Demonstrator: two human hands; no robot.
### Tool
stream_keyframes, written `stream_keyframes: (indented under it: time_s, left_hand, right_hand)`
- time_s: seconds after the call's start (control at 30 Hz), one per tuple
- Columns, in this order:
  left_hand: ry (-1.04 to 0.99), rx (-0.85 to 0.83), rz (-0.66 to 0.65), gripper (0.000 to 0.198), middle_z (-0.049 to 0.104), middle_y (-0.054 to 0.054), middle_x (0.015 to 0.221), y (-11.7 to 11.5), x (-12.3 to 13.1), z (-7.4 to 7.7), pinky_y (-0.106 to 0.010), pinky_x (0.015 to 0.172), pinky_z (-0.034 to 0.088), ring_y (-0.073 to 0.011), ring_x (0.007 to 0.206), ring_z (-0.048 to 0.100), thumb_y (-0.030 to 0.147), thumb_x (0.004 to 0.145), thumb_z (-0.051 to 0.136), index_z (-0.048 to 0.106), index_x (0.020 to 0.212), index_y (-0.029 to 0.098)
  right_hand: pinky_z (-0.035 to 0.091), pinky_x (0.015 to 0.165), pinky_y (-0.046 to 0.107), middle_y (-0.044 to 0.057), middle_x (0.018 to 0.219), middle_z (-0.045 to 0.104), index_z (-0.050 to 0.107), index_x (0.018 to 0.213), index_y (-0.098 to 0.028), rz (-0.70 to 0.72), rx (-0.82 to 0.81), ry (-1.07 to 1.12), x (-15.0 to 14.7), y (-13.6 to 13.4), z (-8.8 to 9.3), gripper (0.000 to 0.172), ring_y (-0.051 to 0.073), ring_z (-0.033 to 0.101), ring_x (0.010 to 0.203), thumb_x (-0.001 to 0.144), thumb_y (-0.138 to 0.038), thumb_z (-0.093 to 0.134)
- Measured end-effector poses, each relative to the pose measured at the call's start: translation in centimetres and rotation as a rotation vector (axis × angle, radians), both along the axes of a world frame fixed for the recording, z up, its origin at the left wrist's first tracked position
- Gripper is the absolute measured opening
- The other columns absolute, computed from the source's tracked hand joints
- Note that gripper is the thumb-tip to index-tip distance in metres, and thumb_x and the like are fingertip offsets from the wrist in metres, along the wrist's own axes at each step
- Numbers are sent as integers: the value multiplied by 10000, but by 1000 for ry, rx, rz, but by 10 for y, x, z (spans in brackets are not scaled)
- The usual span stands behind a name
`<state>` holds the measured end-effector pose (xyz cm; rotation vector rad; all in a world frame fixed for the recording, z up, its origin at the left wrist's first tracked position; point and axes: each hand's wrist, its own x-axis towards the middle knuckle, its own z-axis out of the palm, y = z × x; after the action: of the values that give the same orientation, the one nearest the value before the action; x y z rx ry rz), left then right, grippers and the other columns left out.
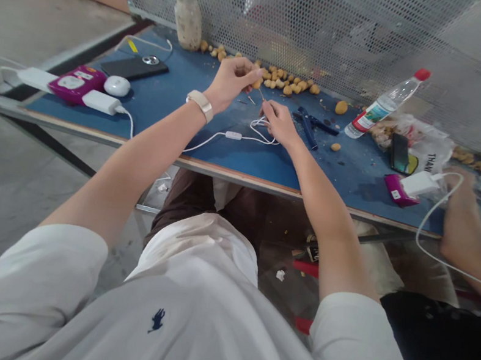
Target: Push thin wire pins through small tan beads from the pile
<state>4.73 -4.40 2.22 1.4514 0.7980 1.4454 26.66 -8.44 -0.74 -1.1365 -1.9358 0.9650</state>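
My left hand (235,82), wearing a pale wristwatch (200,105), pinches a small tan nut-like piece (256,85) between thumb and fingertips. Close to it on the right, my right hand (280,122) is closed around a thin tool (261,94); its slim tip points at the piece, and most of its body is hidden by the fingers. I cannot tell whether tip and piece touch. From under the right hand runs a white cable (203,142) with a small inline switch (233,135). Blue-handled pliers (309,129) lie just right of that hand.
Similar tan pieces (289,83) line the perforated metal screen (291,21). Left lie a phone (134,67), a purple power adapter (78,83) and a white round case (117,85). Right stand a red-capped bottle (386,106), a plastic bag (428,145) and another person's arm (470,220).
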Motion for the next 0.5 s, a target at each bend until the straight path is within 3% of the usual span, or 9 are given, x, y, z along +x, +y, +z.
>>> stream_keyframes:
  time_s: [0.13,0.23,0.5]
  left_hand:
    - [21,92,28,493,775,21,811,14,-1,-12,-395,849,565,-195,787,557,409,1141,1018,683,785,349]
    - [27,155,32,471,789,-14,832,24,-2,-20,-439,828,574,-222,790,606,570,1027,1036,694,766,377]
    - [38,159,17,473,754,-42,800,27,-4,-18,-417,754,601,-257,809,688,529,973,1052,683,727,364]
  right_hand:
    - [569,547,354,32,846,630,712,1106,-278,-89,80,-14,-5,-9,7,959,198,589,649,985,-1229,683]
    - [576,566,363,31,848,632,695,1098,-278,-56,73,-24,-7,-12,9,922,196,579,647,993,-1193,737]
    - [608,582,368,48,860,668,702,1084,-278,-95,119,-12,-4,-3,2,969,216,650,686,990,-1241,654]
